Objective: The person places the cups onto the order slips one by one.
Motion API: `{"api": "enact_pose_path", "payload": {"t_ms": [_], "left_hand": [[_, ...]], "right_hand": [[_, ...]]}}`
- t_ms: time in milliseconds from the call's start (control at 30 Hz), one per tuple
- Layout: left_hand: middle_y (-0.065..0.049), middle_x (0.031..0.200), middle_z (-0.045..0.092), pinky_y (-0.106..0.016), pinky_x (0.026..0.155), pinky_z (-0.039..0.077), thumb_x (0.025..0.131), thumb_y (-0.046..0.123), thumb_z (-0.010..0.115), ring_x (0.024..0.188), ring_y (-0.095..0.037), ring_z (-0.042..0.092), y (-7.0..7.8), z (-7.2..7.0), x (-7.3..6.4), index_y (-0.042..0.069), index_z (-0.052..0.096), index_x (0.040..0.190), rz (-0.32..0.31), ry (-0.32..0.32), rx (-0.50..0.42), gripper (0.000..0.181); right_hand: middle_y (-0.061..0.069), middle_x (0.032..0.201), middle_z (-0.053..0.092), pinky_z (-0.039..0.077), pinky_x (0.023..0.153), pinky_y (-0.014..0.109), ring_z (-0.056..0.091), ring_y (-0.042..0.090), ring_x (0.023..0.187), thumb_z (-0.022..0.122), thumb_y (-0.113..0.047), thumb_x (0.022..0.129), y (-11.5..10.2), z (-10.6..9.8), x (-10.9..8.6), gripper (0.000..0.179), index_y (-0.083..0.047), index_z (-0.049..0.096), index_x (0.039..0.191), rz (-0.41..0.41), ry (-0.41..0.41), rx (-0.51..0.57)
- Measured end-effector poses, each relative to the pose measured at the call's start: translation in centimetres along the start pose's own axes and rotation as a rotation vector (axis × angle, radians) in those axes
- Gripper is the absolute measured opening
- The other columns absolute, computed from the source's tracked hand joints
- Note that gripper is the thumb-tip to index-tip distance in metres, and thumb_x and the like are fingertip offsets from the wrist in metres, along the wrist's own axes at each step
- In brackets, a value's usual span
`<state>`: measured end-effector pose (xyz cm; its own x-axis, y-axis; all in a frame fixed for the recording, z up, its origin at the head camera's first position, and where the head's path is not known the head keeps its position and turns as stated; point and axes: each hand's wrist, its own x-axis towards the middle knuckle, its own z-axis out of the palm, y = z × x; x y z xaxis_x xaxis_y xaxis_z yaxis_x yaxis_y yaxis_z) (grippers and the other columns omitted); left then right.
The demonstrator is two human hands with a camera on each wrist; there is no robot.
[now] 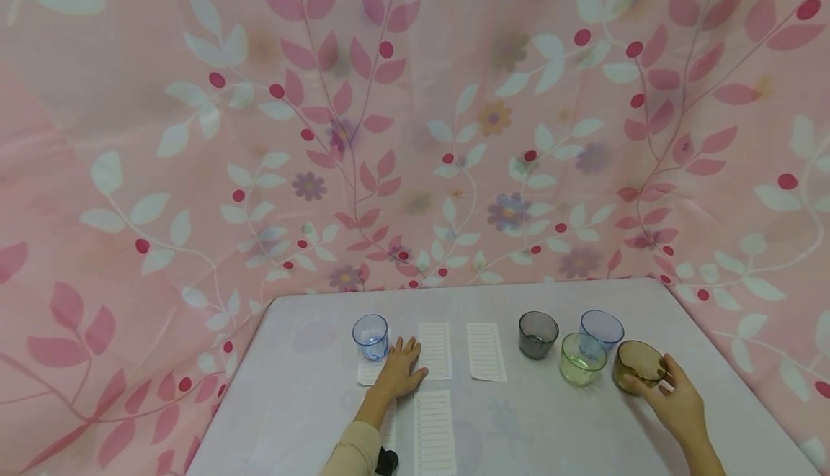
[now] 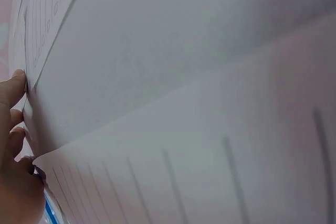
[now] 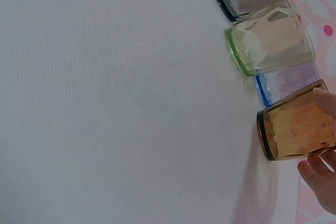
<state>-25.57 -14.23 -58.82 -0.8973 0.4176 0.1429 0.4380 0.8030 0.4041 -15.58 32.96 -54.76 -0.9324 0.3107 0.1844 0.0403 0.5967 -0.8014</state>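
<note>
Amber glass point(image 1: 626, 373) in right hand point(image 1: 677, 400), likely early work

Thumb and fingers hold it at the table's point(image 1: 538, 425) right, beside the green glass point(image 1: 581, 369), blue glass point(image 1: 599, 326) and grey glass point(image 1: 537, 339); the left hand point(image 1: 398, 372), spread, holds nothing, near the second blue glass point(image 1: 369, 338). One glass stands on paper point(image 1: 369, 374), four off; perhaps five sheets, some covered

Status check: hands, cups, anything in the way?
Right hand grips round amber transparent cup. Left hand near isolated round blue transparent cup, white lined paper sheet. Round green transparent cup close on amber one's left, possible obstruction.
</note>
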Motion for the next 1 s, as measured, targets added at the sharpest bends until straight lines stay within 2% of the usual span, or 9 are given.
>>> {"api": "enact_pose_path", "payload": {"t_ms": [167,467,567,700,800,867,933,1000], "left_hand": [[-0.030,0.137,0.044,-0.062,0.106,0.025,0.086,0.023,0.063,0.130,-0.053,0.030,0.21,-0.28,0.23,-0.010,0.051,0.128,-0.001,-0.003,-0.012,0.055],[-0.032,0.132,0.047,-0.059,0.107,0.027,0.082,0.017,0.068,0.128,-0.051,0.035,0.54,-0.75,0.66,-0.014,0.052,0.124,-0.003,0.000,-0.107,0.054],[-0.031,0.131,0.049,-0.058,0.106,0.029,0.082,0.016,0.068,0.127,-0.050,0.037,0.60,-0.74,0.60,-0.013,0.053,0.123,0.002,0.001,-0.113,0.053],[-0.030,0.130,0.050,-0.058,0.105,0.031,0.082,0.015,0.069,0.126,-0.050,0.040,0.66,-0.74,0.49,-0.013,0.054,0.123,0.003,0.005,-0.116,0.052],[-0.029,0.131,0.050,-0.058,0.104,0.031,0.082,0.015,0.069,0.126,-0.049,0.040,0.63,-0.68,0.46,-0.013,0.054,0.123,0.000,0.005,-0.115,0.052],[-0.029,0.131,0.050,-0.058,0.105,0.031,0.082,0.015,0.069,0.126,-0.049,0.040,0.65,-0.68,0.43,-0.013,0.054,0.123,-0.004,0.002,-0.112,0.052],[-0.029,0.131,0.050,-0.058,0.105,0.031,0.082,0.015,0.069,0.127,-0.048,0.039,0.67,-0.68,0.39,-0.013,0.054,0.123,-0.007,0.002,-0.110,0.052],[-0.029,0.131,0.050,-0.057,0.105,0.030,0.082,0.015,0.068,0.127,-0.048,0.039,0.71,-0.69,0.37,-0.013,0.053,0.123,-0.008,0.002,-0.113,0.052]], "right_hand": [[0.043,0.129,0.038,0.029,0.064,-0.008,0.043,0.047,0.106,0.071,-0.024,0.083,0.01,-0.01,0.16,0.085,0.021,0.022,0.137,0.000,0.008,-0.015],[0.045,0.129,0.036,0.028,0.061,-0.008,0.042,0.053,0.110,0.070,-0.024,0.084,-0.29,-0.32,0.23,0.085,0.024,0.022,0.135,-0.001,-0.017,-0.028],[0.044,0.129,0.037,0.029,0.062,-0.008,0.043,0.052,0.109,0.070,-0.025,0.084,-0.30,-0.29,0.18,0.085,0.023,0.022,0.135,0.000,-0.015,-0.029],[0.041,0.128,0.041,0.029,0.062,-0.008,0.046,0.043,0.107,0.072,-0.026,0.082,-0.44,-0.11,0.08,0.086,0.022,0.024,0.136,0.018,0.003,-0.029],[0.040,0.127,0.041,0.027,0.062,-0.008,0.045,0.043,0.108,0.072,-0.026,0.082,-0.63,0.03,0.03,0.087,0.021,0.024,0.137,0.037,0.015,-0.019],[0.040,0.127,0.041,0.025,0.062,-0.008,0.043,0.047,0.110,0.072,-0.026,0.082,-0.72,0.12,0.00,0.087,0.022,0.024,0.136,0.040,0.023,-0.005],[0.039,0.126,0.042,0.026,0.062,-0.008,0.052,0.025,0.106,0.072,-0.026,0.082,-0.79,0.19,-0.08,0.085,0.021,0.026,0.136,0.045,0.037,-0.003],[0.038,0.126,0.043,0.028,0.063,-0.008,0.048,-0.003,0.098,0.073,-0.025,0.081,-0.74,0.25,-0.15,0.084,0.021,0.027,0.136,0.045,0.050,0.009]]}}
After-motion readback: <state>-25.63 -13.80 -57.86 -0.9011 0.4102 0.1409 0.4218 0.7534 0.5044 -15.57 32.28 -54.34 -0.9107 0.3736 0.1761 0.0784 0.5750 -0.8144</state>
